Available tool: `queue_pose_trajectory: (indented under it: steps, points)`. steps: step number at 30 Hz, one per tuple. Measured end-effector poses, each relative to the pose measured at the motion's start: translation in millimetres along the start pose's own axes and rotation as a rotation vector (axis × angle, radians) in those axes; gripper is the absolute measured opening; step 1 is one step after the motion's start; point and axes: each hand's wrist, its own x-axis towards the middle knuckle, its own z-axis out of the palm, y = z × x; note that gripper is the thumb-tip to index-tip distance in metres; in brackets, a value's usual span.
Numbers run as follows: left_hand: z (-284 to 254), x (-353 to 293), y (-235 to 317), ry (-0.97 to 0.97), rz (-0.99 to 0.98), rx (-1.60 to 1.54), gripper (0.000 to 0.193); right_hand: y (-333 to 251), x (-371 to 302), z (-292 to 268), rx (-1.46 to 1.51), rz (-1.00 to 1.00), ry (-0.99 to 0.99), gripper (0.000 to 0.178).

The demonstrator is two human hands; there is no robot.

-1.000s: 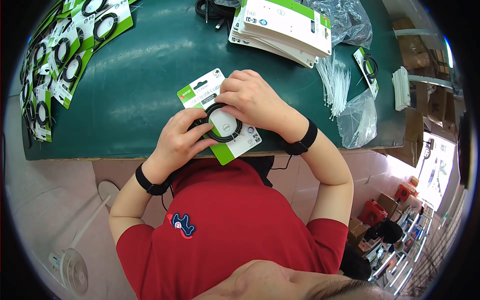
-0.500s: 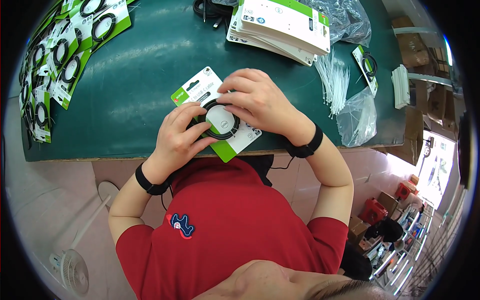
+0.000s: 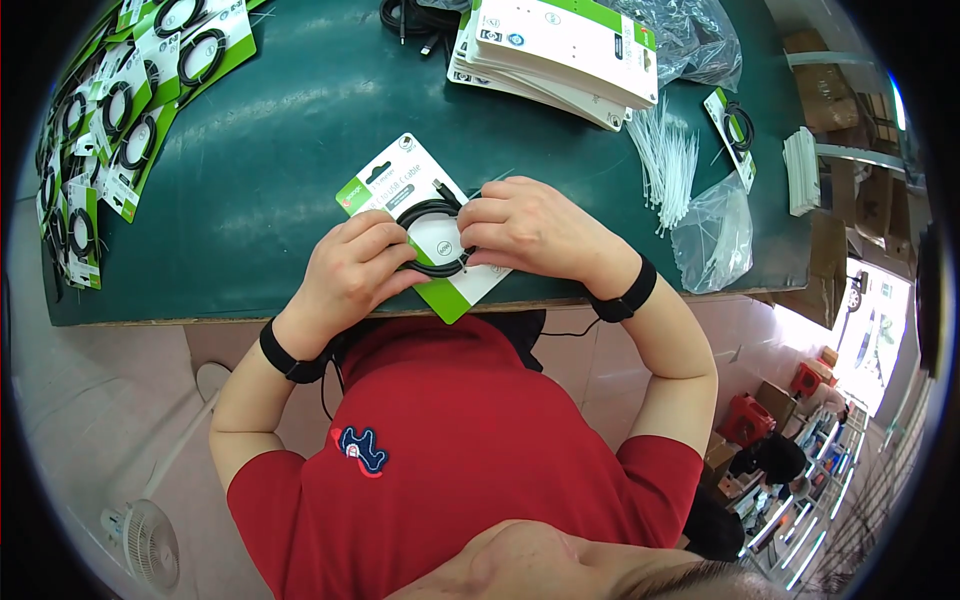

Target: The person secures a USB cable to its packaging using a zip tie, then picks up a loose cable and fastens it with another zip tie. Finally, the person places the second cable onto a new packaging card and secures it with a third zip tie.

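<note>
A coiled black cable [image 3: 436, 270] lies on a white and green packaging card [image 3: 392, 172], tilted on the green table near its front edge. One connector end stands up at the top of the coil. My left hand [image 3: 352, 262] is closed, its fingertips gripping the left side of the coil. On the opposite side my right hand [image 3: 525, 230] pinches the coil's right edge with curled fingers. Thin pale strands show beside the right fingers; those fingers hide part of the coil and card.
Carded cables [image 3: 120, 110] are heaped at the far left. A stack of cards [image 3: 565, 45] stands at the back, beside loose black cables [image 3: 425, 18] and a plastic bag [image 3: 705, 45]. White cable ties [image 3: 663, 165], another carded cable [image 3: 738, 130] and a clear bag [image 3: 715, 240] lie right.
My right hand has shifted right and down from the coil's top to its right edge, uncovering the connector end. The left hand stays at the coil's left side.
</note>
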Motion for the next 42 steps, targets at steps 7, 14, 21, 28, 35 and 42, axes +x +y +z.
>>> queue_pose_trajectory:
  steps: [7,14,21,28,35,42]
  points:
    - [-3.8,3.2,3.2,0.020,-0.036,-0.078,0.028,-6.3,-0.2,-3.4,0.092,0.054,0.034,0.020]
    - [1.3,9.9,5.2,0.146,-0.247,-0.039,0.022,-14.6,14.1,11.0,0.008,0.180,0.245,0.016]
    - [11.8,13.4,1.0,0.132,-0.354,0.028,0.017,-10.7,37.9,18.1,-0.196,0.245,0.200,0.014]
    - [13.7,14.0,-2.9,0.147,-0.364,-0.024,0.016,-4.0,42.3,16.9,-0.064,0.281,0.156,0.012]
    - [10.2,13.8,-5.2,0.154,-0.322,-0.025,0.012,-0.3,40.9,17.8,-0.020,0.292,0.187,0.011]
    - [0.2,16.7,2.6,0.145,-0.289,-0.006,0.015,-7.1,31.8,13.6,0.005,0.268,0.266,0.014]
